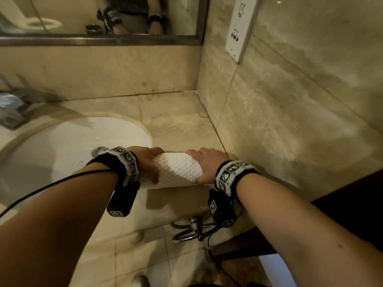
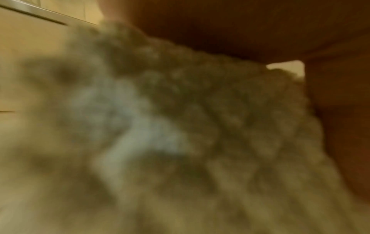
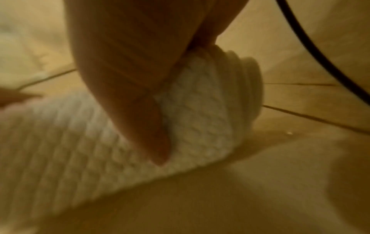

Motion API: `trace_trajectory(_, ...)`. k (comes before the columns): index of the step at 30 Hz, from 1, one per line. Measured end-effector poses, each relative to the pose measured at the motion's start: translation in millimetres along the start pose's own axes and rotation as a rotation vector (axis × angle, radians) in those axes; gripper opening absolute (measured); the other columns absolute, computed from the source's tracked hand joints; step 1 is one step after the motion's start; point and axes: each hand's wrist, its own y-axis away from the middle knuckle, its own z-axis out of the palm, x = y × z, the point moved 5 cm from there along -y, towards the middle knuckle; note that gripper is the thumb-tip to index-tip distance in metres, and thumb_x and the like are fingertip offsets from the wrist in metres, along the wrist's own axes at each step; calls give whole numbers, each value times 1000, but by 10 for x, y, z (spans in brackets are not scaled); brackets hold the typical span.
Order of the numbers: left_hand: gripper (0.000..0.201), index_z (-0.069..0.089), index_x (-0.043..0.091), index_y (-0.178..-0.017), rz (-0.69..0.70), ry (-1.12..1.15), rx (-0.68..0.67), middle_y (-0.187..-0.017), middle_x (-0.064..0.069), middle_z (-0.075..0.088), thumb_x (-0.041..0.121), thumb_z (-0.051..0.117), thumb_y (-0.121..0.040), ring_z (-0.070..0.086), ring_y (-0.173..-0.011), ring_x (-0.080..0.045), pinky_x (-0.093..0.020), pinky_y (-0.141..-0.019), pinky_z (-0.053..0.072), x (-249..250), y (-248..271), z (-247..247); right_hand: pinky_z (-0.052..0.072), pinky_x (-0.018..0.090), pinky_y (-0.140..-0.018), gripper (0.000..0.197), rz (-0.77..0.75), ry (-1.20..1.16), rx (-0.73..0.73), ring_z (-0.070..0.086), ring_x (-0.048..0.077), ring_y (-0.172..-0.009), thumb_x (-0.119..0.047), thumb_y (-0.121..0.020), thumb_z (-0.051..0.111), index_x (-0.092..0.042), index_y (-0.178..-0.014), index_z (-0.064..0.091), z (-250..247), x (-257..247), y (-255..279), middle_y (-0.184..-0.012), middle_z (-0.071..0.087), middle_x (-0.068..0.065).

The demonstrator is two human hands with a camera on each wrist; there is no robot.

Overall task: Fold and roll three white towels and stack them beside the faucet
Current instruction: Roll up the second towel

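A rolled white waffle-weave towel (image 1: 178, 169) lies near the front edge of the marble counter (image 1: 178, 119), right of the sink. My left hand (image 1: 146, 162) grips its left end, fingers curled over the top. My right hand (image 1: 207, 164) grips the right end. In the right wrist view the thumb (image 3: 140, 110) presses on the towel roll (image 3: 200, 110), whose coiled end shows. The left wrist view is filled with blurred towel (image 2: 180, 126). The faucet (image 1: 14, 108) is at the far left, blurred. No other towels are visible.
A white oval sink basin (image 1: 62, 146) lies left of the towel. A marble wall (image 1: 290, 110) with a white socket panel (image 1: 240, 30) rises close on the right. A mirror (image 1: 99, 15) hangs behind. A metal towel ring (image 1: 192, 230) hangs below the counter front.
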Motion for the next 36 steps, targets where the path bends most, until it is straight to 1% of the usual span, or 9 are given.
trace_trajectory(7,107,2,33,-150,113,-349,325,-153,2,19,68,63,-69,24,-140,-23,-38,-118,19,-218,139,218,48,40,-97,76,62,-481,-368,56,24,-113,-25,-66,81,-22,-134,46,-40,78,-204,-128,56,0)
trace_trajectory(11,104,-11,32,-150,84,-415,325,-155,-5,7,57,61,-78,14,-143,-27,-39,-119,10,-167,140,307,42,39,-99,87,28,-634,-455,45,25,-125,-15,-70,77,-25,-144,33,-26,64,-229,-139,44,-2)
trace_trajectory(15,103,4,35,-149,42,-300,244,-146,-1,32,47,69,-69,35,-133,-26,-38,-112,32,-132,-55,158,23,41,-115,105,-29,-264,-226,18,27,-142,-33,-77,73,-31,-151,-1,-147,96,-288,-157,12,4)
trace_trajectory(17,103,11,38,-148,0,-212,140,-141,-1,41,47,71,-66,45,-127,-26,-38,-104,42,-188,-153,49,20,42,-116,100,-95,-112,-86,16,28,-143,-46,-80,65,-36,-150,-6,-202,63,-255,-158,8,3)
trace_trajectory(21,97,18,35,-149,7,-102,-24,-144,-3,44,40,74,-69,44,-130,-26,-36,-106,38,-253,-232,13,19,46,-115,109,-125,158,-29,18,31,-141,-70,-72,59,-38,-148,-12,-7,-46,-117,-157,7,7)
trace_trajectory(25,100,18,34,-147,76,-111,61,-145,-2,41,46,75,-65,41,-132,-25,-41,-109,36,-270,-197,72,37,43,-104,103,-78,133,42,44,31,-123,-63,-74,61,-33,-149,-3,-4,-90,-190,-141,38,12)
trace_trajectory(30,107,4,32,-149,140,-375,292,-148,0,23,60,69,-69,31,-135,-24,-38,-115,27,-249,17,111,52,34,-83,100,-67,2,-107,61,27,-99,-46,-65,72,-33,-146,15,-133,-73,-325,-118,61,6)
trace_trajectory(33,101,3,29,-149,121,-382,343,-146,-3,29,57,65,-74,35,-132,-25,-38,-113,28,-231,29,175,51,32,-85,103,-54,-57,-147,60,26,-102,-48,-63,74,-36,-146,13,-130,-48,-342,-122,60,4)
trace_trajectory(36,100,6,30,-147,98,-348,305,-141,-5,36,52,68,-73,41,-127,-27,-39,-109,36,-228,-41,128,40,37,-105,119,-43,-87,-77,46,26,-127,-57,-62,74,-38,-148,-5,-32,-39,-285,-145,39,7)
